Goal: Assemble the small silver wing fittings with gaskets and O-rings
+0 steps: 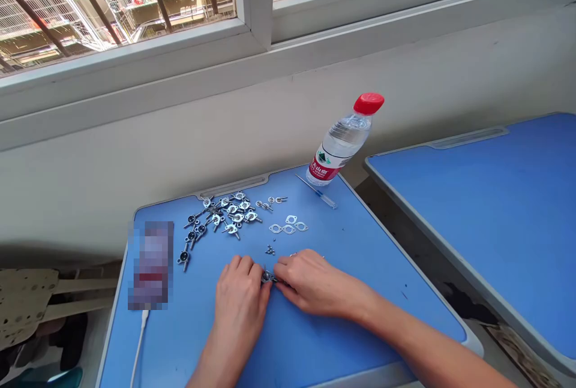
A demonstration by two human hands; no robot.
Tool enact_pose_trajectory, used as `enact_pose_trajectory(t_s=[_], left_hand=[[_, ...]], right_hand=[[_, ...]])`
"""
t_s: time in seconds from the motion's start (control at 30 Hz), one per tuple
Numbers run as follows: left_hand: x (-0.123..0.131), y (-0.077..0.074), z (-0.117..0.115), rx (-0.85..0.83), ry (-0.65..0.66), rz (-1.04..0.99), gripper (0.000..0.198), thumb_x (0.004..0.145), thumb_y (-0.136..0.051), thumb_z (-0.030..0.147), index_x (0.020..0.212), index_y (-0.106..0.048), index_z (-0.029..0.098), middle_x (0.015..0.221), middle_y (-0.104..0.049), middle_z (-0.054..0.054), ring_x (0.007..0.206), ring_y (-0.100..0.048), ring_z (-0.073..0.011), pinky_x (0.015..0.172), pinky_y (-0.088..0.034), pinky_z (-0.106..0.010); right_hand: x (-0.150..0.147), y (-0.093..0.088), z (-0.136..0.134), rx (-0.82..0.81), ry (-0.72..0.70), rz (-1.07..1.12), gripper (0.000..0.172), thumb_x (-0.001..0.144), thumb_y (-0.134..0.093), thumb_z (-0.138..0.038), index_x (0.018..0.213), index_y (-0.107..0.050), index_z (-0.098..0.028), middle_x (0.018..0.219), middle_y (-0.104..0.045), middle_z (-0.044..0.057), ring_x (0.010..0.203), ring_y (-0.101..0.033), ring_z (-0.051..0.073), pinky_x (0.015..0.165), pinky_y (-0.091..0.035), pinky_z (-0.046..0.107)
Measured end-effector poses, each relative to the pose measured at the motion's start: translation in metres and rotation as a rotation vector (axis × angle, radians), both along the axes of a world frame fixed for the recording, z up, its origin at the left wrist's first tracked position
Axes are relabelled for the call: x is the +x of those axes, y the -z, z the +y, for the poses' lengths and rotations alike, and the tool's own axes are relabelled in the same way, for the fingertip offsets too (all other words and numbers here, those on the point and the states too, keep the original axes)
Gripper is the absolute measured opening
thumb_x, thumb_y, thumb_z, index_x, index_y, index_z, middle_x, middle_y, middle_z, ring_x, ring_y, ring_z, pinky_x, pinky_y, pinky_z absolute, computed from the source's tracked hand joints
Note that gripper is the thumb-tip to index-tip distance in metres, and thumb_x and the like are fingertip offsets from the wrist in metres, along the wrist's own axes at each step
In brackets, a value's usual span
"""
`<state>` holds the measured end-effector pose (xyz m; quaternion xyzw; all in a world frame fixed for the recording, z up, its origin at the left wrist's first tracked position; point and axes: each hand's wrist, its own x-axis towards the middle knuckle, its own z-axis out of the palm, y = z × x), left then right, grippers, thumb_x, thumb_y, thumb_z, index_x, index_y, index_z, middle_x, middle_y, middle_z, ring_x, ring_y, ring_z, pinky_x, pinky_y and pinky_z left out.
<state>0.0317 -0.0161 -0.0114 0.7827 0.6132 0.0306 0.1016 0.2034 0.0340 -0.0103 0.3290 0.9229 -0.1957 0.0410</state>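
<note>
Between my two hands, close to the blue tabletop, is a small metal fitting (267, 277) with a round body and a thin pin. My left hand (240, 289) grips it from the left with closed fingers. From the other side, the fingertips of my right hand (306, 283) are pinched at its edge, and part of the piece is hidden by them. Just beyond lie several tiny screws (270, 250). Farther back are several flat oval metal plates (288, 229) with holes. A pile of similar metal fittings (234, 211) covers the back left of the table.
A water bottle (339, 148) with a red cap stands at the back right corner, beside a blue screwdriver (321, 196). At the left lies a blurred phone-like object (152, 265) with a white cable (140, 340). Another blue table (495, 196) is to the right.
</note>
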Motion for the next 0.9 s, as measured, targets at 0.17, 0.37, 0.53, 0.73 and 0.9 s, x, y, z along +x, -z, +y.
enact_pose_trajectory(t_s=[0.17,0.37,0.53,0.73,0.9], left_hand=[[0.0011,0.0011,-0.0007,0.006,0.004,-0.003,0.01,0.087,-0.06,0.017,0.077,-0.06,0.021,0.084,-0.064,-0.004,0.081,-0.058,-0.0238,0.068,-0.046,-0.035],[0.0019,0.0058,-0.0025,0.052,0.01,0.003,0.015,0.089,-0.054,0.016,0.077,-0.059,0.021,0.081,-0.062,-0.004,0.078,-0.056,-0.023,0.067,-0.046,-0.035],[0.0011,0.0077,-0.0019,0.053,0.032,-0.011,0.013,0.089,-0.053,0.015,0.078,-0.059,0.021,0.08,-0.063,-0.004,0.077,-0.056,-0.0229,0.065,-0.046,-0.034],[0.0015,0.0061,-0.0007,0.043,0.024,-0.017,0.011,0.087,-0.058,0.014,0.077,-0.06,0.02,0.08,-0.063,-0.004,0.076,-0.057,-0.0239,0.064,-0.047,-0.035],[0.0002,0.0062,-0.0004,0.035,0.036,-0.022,0.012,0.087,-0.059,0.014,0.076,-0.059,0.02,0.08,-0.063,-0.004,0.076,-0.058,-0.0235,0.064,-0.047,-0.035]], right_hand=[[-0.0015,0.0009,-0.002,-0.007,0.007,-0.021,0.016,0.092,-0.052,-0.016,0.079,-0.06,-0.015,0.079,-0.068,0.005,0.065,-0.061,0.017,0.055,-0.017,0.032],[-0.0005,0.0043,-0.0049,-0.001,0.016,-0.015,0.016,0.092,-0.05,-0.014,0.078,-0.059,-0.015,0.077,-0.067,0.005,0.064,-0.06,0.017,0.056,-0.019,0.031],[-0.0007,0.0059,-0.0048,-0.001,0.012,-0.002,0.017,0.092,-0.049,-0.015,0.076,-0.057,-0.016,0.075,-0.065,0.004,0.062,-0.059,0.017,0.056,-0.019,0.031],[-0.0013,0.0048,-0.005,-0.015,0.027,-0.014,0.016,0.092,-0.051,-0.015,0.077,-0.058,-0.015,0.077,-0.066,0.004,0.063,-0.059,0.017,0.056,-0.019,0.031],[-0.0018,0.0023,-0.0041,-0.034,0.028,-0.04,0.017,0.093,-0.05,-0.016,0.079,-0.059,-0.015,0.079,-0.068,0.005,0.066,-0.061,0.018,0.056,-0.019,0.031]])
